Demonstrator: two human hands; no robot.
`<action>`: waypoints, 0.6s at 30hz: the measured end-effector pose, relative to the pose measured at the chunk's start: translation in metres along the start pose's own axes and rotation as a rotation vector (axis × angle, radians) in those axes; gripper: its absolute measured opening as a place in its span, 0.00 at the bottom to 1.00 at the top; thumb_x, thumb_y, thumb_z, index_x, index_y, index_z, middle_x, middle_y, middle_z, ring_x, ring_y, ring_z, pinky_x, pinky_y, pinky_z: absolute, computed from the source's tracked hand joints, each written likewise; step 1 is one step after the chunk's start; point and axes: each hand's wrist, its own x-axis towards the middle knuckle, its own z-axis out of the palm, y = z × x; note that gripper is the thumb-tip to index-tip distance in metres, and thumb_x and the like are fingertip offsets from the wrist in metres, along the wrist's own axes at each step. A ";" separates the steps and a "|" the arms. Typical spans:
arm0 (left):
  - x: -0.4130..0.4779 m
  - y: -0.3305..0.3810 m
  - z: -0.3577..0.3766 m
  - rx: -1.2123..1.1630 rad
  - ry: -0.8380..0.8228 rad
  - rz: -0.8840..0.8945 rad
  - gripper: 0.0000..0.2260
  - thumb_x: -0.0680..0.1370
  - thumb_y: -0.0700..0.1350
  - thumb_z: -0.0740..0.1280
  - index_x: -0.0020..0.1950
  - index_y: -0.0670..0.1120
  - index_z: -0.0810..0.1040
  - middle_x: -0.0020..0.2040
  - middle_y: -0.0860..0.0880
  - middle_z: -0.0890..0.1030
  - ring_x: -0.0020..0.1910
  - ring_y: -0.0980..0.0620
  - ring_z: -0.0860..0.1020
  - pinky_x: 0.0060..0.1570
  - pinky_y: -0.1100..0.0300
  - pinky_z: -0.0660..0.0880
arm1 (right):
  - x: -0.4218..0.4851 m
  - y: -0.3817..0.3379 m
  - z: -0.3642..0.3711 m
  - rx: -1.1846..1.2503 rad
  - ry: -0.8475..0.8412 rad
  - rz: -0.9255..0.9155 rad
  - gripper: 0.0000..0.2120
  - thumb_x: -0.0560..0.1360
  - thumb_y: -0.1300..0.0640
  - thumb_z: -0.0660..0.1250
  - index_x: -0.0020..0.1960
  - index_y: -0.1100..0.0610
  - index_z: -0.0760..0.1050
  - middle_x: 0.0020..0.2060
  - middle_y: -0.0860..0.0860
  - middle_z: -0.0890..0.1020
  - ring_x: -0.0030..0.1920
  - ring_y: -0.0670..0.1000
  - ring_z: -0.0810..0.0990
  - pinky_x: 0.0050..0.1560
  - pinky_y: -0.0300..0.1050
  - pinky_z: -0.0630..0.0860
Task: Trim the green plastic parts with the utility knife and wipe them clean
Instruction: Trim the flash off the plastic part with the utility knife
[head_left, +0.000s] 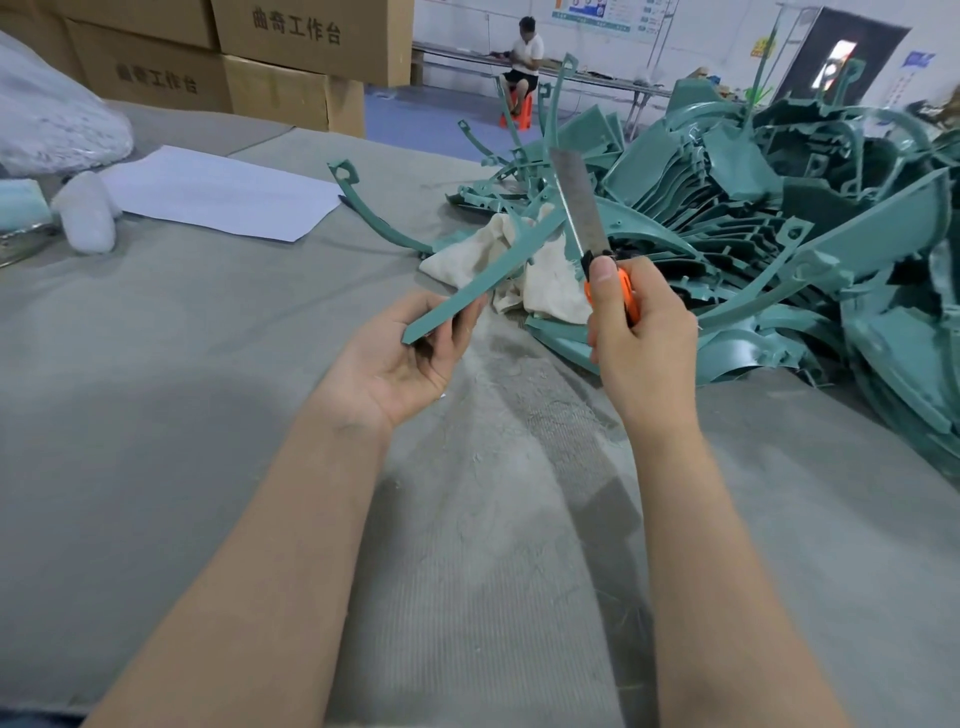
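Two bare forearms reach out over the grey felt table cover (208, 389), and between them is the work. The left hand (410, 358) pinches the near end of a long green plastic strip (488, 275), fingers curled round it, so the strip slants up and away over the table. The right hand (641, 338) grips an orange utility knife (626, 291) in a closed fist, thumb laid up the handle. Its long blade (579, 202) stands nearly upright beside the strip's far end. Whether the edge touches the plastic, I cannot tell.

To my eye a trimming stroke is being lined up. That much blade out will flex, so I would shorten it. I would also lay the edge shallow against the strip's rim and shave away from the holding fingers in light passes.

Just behind the strip lies a cream rag (550, 291), handy for the wipe. Beyond it, to the right, sprawls a big heap of green parts (753, 208). One curved green arm (363, 208) lies alone near a white paper sheet (218, 192). Cardboard boxes (291, 57) are stacked at the back.
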 end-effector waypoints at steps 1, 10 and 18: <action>0.000 -0.001 0.000 0.012 0.013 0.007 0.26 0.65 0.34 0.65 0.64 0.34 0.69 0.36 0.39 0.82 0.30 0.51 0.83 0.26 0.69 0.76 | 0.000 0.000 0.001 0.012 -0.006 0.004 0.21 0.81 0.45 0.59 0.43 0.63 0.71 0.33 0.65 0.74 0.34 0.65 0.72 0.35 0.58 0.74; 0.002 -0.003 -0.001 -0.039 -0.003 -0.032 0.19 0.65 0.33 0.64 0.55 0.29 0.72 0.35 0.38 0.81 0.28 0.49 0.82 0.24 0.67 0.75 | -0.001 -0.002 0.004 0.076 -0.015 0.038 0.23 0.76 0.37 0.57 0.39 0.58 0.70 0.31 0.62 0.71 0.34 0.64 0.69 0.32 0.60 0.72; 0.003 -0.002 -0.001 -0.065 0.006 -0.039 0.18 0.66 0.33 0.64 0.54 0.28 0.71 0.35 0.37 0.81 0.28 0.47 0.82 0.25 0.67 0.76 | 0.001 -0.001 0.005 0.122 0.055 0.064 0.23 0.76 0.37 0.58 0.38 0.57 0.68 0.33 0.64 0.72 0.35 0.66 0.70 0.34 0.61 0.72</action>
